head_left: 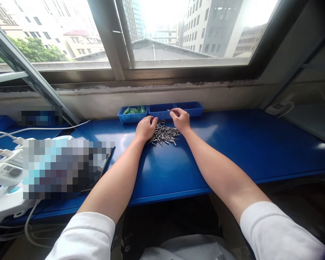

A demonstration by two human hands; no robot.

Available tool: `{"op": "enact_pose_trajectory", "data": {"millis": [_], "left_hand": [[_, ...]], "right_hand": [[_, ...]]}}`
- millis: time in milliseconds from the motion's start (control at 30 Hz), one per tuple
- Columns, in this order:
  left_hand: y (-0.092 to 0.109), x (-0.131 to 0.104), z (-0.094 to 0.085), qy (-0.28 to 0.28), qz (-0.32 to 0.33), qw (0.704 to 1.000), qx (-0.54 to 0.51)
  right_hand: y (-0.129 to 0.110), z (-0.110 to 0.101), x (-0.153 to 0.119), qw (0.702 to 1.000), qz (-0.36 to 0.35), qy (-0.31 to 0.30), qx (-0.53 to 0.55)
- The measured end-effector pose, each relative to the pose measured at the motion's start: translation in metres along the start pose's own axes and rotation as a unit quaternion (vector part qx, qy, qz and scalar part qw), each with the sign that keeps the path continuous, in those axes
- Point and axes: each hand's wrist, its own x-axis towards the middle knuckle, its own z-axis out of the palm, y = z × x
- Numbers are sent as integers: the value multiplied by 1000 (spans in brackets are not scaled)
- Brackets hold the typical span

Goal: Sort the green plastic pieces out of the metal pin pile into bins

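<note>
A heap of small, slim metal pins (165, 134) lies on the blue tabletop (168, 173). My left hand (146, 128) rests at the heap's left edge, its fingers curled inward; whatever is between the fingertips is hidden. Above the heap's far right side, my right hand (181, 120) pinches one small metal pin (169, 111) between thumb and fingertips. That pin points toward the middle blue bin (158, 110), whose front is just behind the hand. Their exact kind is too small to tell.
A left blue bin (132, 116) holds green pieces, and a right blue bin (193, 110) adjoins the middle one. On the left are a white power strip (8, 202) with plugs and cables and a blurred-out object (59, 169). The window wall (103, 99) bounds the back.
</note>
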Motion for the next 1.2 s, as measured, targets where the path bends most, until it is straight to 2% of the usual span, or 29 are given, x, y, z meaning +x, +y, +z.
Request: {"op": "enact_pose_trajectory", "data": {"millis": [100,200,400,567,700,867,933,1033,1200], "left_hand": [[0,0,-1,-16,-41,999,21],[1,0,-3,-40,-64,997,35],[-3,1,0,-64,-69,994,57],[-8,1,3,-95,-62,992,62],[-8,0,5,-119,-55,989,64],[-7,-1,4,-130,-46,989,54],[-6,-1,3,-139,-45,988,55],[-5,-2,2,-148,-33,986,65],[-3,-3,4,-146,-11,985,87]], "right_hand": [[3,-1,2,992,13,27,-126],[5,-2,3,977,38,25,-206],[7,-5,4,957,80,8,-280],[13,-1,6,946,105,-44,-304],[13,0,4,955,76,-32,-286],[-3,1,-7,972,-15,13,-232],[-9,3,-13,974,-35,-10,-223],[-12,9,-20,968,-35,-82,-234],[-9,18,-25,938,-25,-197,-285]]}}
